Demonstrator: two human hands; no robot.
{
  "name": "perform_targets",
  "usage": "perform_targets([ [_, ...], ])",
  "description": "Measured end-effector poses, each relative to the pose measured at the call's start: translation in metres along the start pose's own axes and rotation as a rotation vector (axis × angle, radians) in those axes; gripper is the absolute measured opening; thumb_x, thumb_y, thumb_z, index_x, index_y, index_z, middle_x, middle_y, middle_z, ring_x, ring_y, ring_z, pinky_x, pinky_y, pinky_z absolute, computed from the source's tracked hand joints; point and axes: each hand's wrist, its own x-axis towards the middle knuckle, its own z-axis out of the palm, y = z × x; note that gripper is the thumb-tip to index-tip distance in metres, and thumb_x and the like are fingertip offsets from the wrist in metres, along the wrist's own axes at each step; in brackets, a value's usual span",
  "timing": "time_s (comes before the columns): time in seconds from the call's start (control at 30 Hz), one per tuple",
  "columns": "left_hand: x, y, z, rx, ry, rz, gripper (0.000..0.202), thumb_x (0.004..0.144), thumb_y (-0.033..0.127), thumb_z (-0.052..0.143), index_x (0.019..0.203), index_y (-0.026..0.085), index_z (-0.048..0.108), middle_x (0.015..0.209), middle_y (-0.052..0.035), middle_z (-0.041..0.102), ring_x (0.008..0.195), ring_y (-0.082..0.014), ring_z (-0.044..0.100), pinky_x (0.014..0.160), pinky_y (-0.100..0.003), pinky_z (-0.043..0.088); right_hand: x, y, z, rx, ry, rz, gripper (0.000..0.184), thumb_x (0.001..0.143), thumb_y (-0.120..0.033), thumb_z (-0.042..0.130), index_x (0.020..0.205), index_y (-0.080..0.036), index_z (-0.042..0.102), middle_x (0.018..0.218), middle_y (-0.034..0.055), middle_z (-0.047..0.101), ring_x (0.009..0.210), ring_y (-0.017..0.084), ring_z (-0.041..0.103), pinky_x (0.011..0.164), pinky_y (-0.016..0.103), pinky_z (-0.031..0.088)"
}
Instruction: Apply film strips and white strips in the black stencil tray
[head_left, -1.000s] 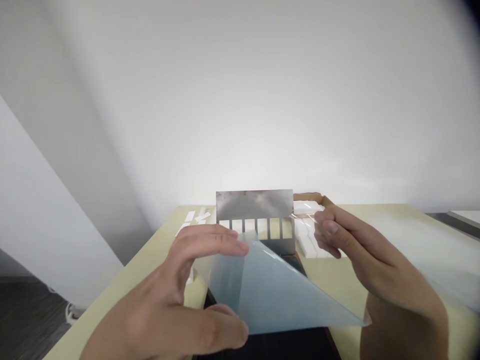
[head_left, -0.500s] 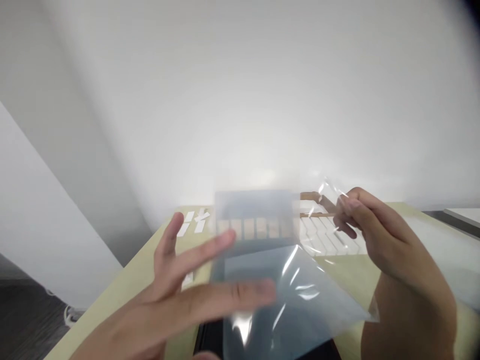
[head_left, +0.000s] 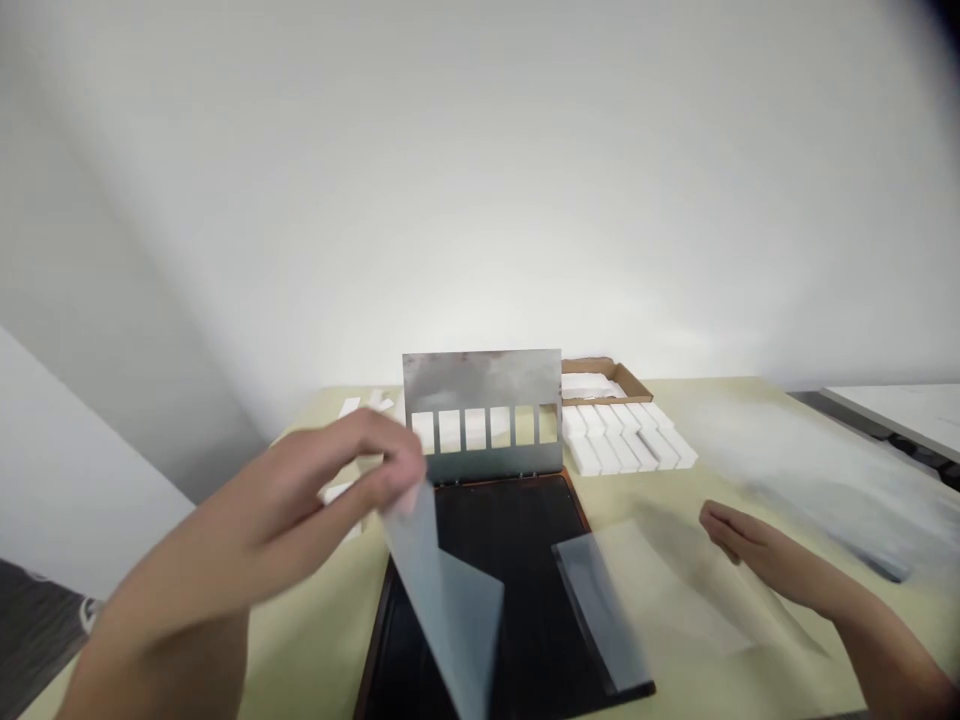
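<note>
Left hand (head_left: 330, 490) pinches bluish translucent sheet (head_left: 461, 610) by corner, sheet hanging slanted over black board (head_left: 517, 550). Right hand (head_left: 772, 560), fingers curled, near clear film (head_left: 675, 590) (whether gripping it, cannot tell). Beyond board, windowed metal plate (head_left: 480, 380) upright; white blocks (head_left: 622, 440) beside plate on yellowish counter (head_left: 307, 620).

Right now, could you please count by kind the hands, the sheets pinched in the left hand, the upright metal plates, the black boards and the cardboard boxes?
Hands: 2, the left hand and the right hand
Translucent sheet in the left hand: 1
Upright metal plate: 1
Black board: 1
Cardboard box: 1
Total: 6
</note>
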Motion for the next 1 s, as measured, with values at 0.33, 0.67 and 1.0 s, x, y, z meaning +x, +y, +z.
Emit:
perform_targets([
  [0.33,0.026,-0.038,0.035,0.338,-0.156,-0.225,0.04,0.115,0.033,0.032,0.121,0.014,0.066,0.104,0.0001,0.071,0.099,-0.0191,0.065,0.09,-0.037,0.054,0.003,0.101,-0.001,-0.248,-0.006,0.104,0.032,0.089,-0.053,0.05,0.07,-0.027,0.053,0.068,0.0064,0.064,0.066,0.028,0.062,0.068,0.04,0.047],
  [0.67,-0.084,0.016,0.134,0.272,-0.29,0.228,0.064,0.095,-0.009,0.044,0.148,0.024,0.057,0.111,-0.0081,0.074,0.097,-0.0226,0.065,0.094,-0.04,0.05,-0.024,0.127,0.003,-0.547,0.36,0.289,0.063,0.092,-0.061,0.043,0.13,-0.015,0.063,0.118,0.0268,0.063,0.116,0.049,0.061,0.093,0.06,0.046],
  [1.0,-0.128,0.005,0.148,0.115,-0.33,-0.319,0.056,0.108,0.046,0.057,0.161,0.034,0.043,0.161,-0.006,0.052,0.143,-0.0343,0.048,0.112,-0.05,0.046,-0.049,-0.077,0.117,-0.106,0.128,-0.27,0.034,0.106,-0.045,0.052,0.133,-0.028,0.065,0.135,0.0125,0.067,0.131,0.034,0.057,0.112,0.057,0.045],
])
